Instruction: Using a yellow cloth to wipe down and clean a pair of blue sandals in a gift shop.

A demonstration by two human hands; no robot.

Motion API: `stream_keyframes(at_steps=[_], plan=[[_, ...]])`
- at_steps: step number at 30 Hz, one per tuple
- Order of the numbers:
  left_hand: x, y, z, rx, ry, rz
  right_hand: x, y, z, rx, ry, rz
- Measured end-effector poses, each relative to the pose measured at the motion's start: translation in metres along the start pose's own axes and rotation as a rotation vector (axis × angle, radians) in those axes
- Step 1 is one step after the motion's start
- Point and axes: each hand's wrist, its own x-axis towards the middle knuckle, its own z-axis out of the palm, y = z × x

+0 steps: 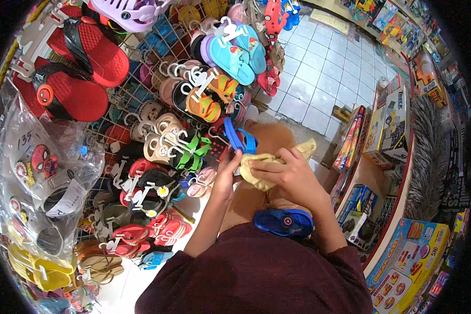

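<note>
My left hand (225, 172) grips a blue child's sandal (234, 135) with a blue strap, held up above my knees. A pale yellow cloth (259, 172) is bunched in my right hand (292, 170), whose fingers press it near the sandal's lower end. One corner of the cloth sticks out past the knuckles. The sandal's lower part is hidden behind the cloth and my fingers. On my lap lies a dark blue slipper (283, 222) with a round star emblem, close below my right forearm.
A wire rack (141, 84) hung with children's footwear fills the left side. Red slippers (90, 51) and a clear plastic bag of grey slippers (49, 188) hang nearest. Boxed toys (388, 121) stand on a red-edged shelf at right. White floor tiles (318, 74) stretch ahead.
</note>
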Motion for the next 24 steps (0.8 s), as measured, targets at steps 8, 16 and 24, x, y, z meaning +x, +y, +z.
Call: stream_keyframes(at_steps=[8, 16, 24], plan=[[-0.001, 0.003, 0.007, -0.001, -0.051, 0.118, 0.004, -0.01, -0.001, -0.037, 0.209, 0.174], [0.005, 0.014, -0.008, 0.01, -0.089, 0.088, -0.02, -0.003, -0.02, 0.273, -0.121, -0.051], [-0.007, 0.006, -0.005, 0.248, -0.266, 0.131, 0.0, 0.004, -0.026, -0.135, 0.244, 0.028]])
